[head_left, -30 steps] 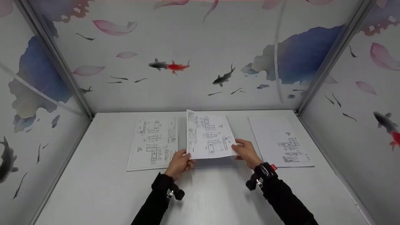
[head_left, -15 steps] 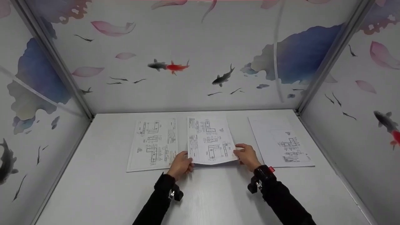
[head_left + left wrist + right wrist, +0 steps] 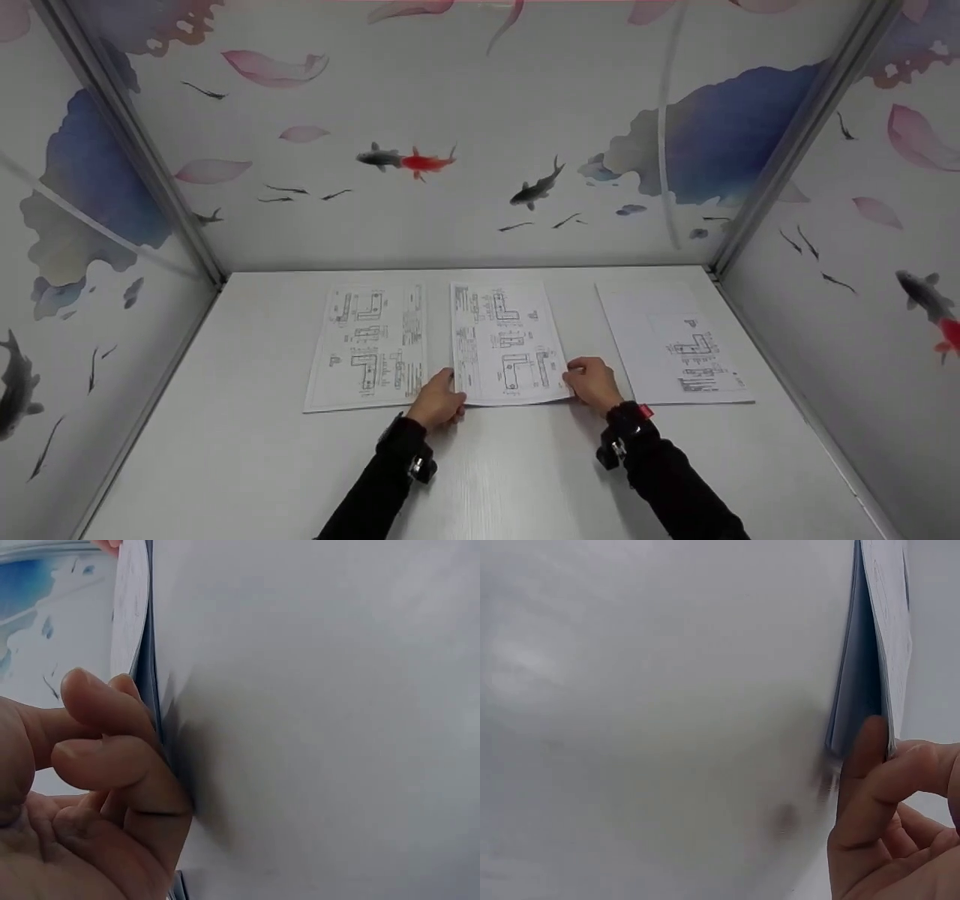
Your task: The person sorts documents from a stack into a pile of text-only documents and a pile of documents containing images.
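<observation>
- Fish-printed walls point(image 3: 450, 97) stand round a white surface point(image 3: 495, 465).
- The middle papers point(image 3: 480, 337) lie near the surface's far edge, between left papers point(image 3: 394, 334) and right papers point(image 3: 649, 322).
- Left hand point(image 3: 437, 398) and right hand point(image 3: 594, 384) pinch their near corners.
- Letting go unevenly could skew or crease them.
- Drawings point(image 3: 514, 373) show L-shaped outlines; lettering is too small to read.

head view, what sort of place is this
Probably a small work booth: a white table with fish-printed panels on three sides, metal corner posts, and technical drawings in a row.
</observation>
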A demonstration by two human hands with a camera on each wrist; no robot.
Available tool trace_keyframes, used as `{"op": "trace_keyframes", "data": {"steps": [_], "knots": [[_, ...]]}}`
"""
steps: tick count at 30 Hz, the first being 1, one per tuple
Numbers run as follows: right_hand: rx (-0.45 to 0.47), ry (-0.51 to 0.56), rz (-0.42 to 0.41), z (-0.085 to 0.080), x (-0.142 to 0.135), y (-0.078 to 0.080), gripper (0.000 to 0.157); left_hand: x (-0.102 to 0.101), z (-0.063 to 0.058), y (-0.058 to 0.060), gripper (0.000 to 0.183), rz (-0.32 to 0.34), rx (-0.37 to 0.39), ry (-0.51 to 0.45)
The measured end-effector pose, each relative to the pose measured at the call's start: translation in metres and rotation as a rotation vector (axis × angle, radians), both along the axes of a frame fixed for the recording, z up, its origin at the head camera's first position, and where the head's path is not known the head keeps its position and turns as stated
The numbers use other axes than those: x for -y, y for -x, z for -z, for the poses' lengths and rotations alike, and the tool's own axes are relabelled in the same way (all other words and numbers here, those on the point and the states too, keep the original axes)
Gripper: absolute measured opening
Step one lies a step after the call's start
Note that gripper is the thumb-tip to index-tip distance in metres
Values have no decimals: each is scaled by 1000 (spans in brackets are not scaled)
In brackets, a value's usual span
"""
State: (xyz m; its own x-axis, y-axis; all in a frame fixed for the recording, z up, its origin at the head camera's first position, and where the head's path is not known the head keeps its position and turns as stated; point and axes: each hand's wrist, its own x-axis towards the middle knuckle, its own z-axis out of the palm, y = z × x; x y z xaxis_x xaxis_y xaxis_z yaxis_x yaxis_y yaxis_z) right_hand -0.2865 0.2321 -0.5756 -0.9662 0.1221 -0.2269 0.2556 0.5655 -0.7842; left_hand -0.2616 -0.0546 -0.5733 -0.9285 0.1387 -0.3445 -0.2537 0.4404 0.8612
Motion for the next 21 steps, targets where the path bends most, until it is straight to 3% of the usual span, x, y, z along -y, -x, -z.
{"op": "trace_keyframes", "data": {"steps": [8,21], "knots": [[-46,-38,1,4,2,-1,35,0,2,-1,65,21,-37,71],[-49,-77,-22,2,-2,-2,32,5,4,-2,70,17,-50,57]]}}
